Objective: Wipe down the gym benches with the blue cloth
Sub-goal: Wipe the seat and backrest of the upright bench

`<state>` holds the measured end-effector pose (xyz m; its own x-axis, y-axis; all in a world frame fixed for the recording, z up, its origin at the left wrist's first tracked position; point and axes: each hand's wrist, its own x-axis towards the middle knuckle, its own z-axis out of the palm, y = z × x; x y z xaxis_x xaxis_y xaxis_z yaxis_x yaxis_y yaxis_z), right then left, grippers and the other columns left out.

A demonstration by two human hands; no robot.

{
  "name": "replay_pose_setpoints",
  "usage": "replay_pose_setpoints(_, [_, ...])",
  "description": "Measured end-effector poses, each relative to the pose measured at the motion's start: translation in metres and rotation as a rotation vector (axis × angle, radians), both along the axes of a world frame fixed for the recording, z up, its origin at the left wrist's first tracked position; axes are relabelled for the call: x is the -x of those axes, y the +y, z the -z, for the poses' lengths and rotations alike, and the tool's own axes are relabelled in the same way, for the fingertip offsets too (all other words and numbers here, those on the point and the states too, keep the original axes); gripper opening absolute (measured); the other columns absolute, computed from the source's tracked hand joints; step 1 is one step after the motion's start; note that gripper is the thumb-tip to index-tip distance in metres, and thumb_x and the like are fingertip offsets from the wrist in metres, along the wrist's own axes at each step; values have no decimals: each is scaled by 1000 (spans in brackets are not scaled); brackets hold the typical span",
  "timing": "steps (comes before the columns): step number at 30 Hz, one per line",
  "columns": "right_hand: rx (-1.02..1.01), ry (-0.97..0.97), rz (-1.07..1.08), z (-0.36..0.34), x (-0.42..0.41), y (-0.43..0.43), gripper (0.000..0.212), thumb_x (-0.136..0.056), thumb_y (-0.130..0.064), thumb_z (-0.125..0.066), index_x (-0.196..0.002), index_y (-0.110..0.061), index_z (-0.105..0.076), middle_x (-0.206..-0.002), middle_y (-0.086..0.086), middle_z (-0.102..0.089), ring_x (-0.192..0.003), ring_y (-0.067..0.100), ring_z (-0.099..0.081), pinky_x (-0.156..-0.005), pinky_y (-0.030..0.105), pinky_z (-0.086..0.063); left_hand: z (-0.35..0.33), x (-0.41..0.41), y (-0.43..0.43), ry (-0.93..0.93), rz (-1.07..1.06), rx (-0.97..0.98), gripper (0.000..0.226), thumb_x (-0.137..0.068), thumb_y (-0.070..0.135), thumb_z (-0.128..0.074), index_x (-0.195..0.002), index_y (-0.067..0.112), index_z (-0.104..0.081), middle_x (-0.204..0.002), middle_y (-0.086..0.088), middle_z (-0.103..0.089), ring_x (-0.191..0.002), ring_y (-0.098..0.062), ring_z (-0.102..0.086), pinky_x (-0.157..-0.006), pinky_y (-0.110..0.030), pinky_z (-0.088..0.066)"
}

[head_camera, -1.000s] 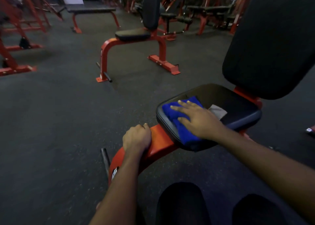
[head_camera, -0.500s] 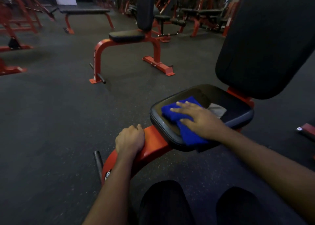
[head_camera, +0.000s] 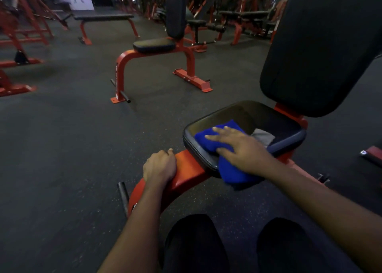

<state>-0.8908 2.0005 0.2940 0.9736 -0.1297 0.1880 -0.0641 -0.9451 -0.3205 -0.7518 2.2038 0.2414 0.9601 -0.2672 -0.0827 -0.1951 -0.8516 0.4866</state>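
Note:
The blue cloth (head_camera: pixel 208 140) lies on the near left part of the black seat pad (head_camera: pixel 275 126) of the closest bench, with one end hanging over the pad's front edge. My right hand (head_camera: pixel 239 148) presses flat on the cloth, fingers spread. A grey patch (head_camera: pixel 263 137) shows on the pad just right of that hand. My left hand (head_camera: pixel 160 165) is closed over the bench's red frame (head_camera: pixel 190 171) in front of the pad. The tall black backrest (head_camera: pixel 322 45) rises at the right.
A second red bench with a black seat (head_camera: pixel 154 45) and upright back stands across the dark rubber floor. A flat bench (head_camera: pixel 103 17) and red racks (head_camera: pixel 22 30) line the back and left. My dark-clothed knees (head_camera: pixel 196 243) are at the bottom.
My right hand has slid the cloth slightly toward me, so more of it hangs over the pad's front edge. The left hand keeps its grip on the frame. The view shifted a little.

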Motion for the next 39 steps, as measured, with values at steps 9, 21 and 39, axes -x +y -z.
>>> replay_pose_setpoints(9, [80,146,192,-13,-87,36,50,-100,-43,-44,-148,-52,-35,-166,-10,-19,-153,26,-18,-120,55,-16,-2,-1,2,-3,21,-1,57,-104,42,-27,-122,3,-64,-130,-24,-61,-121,-41,-57,-99,-44,-42])
replay_pose_setpoints(21, [-57,102,552,-7,-31,-57,48,-99,-39,-49,-145,-50,-43,-164,-8,-27,-152,21,-23,-122,55,-16,-1,-1,4,-29,36,28,58,-105,43,-25,-122,2,-62,-128,-23,-62,-119,-41,-57,-99,-45,-41])
replay_pose_setpoints(39, [77,-32,506,12,3,-32,52,-98,-51,-40,-149,-51,-33,-163,-15,-26,-152,16,-21,-122,56,-14,-20,-8,-78,-92,111,746,35,-105,27,-37,-102,8,-66,-109,-11,-68,-104,-29,-60,-85,-36,-43])
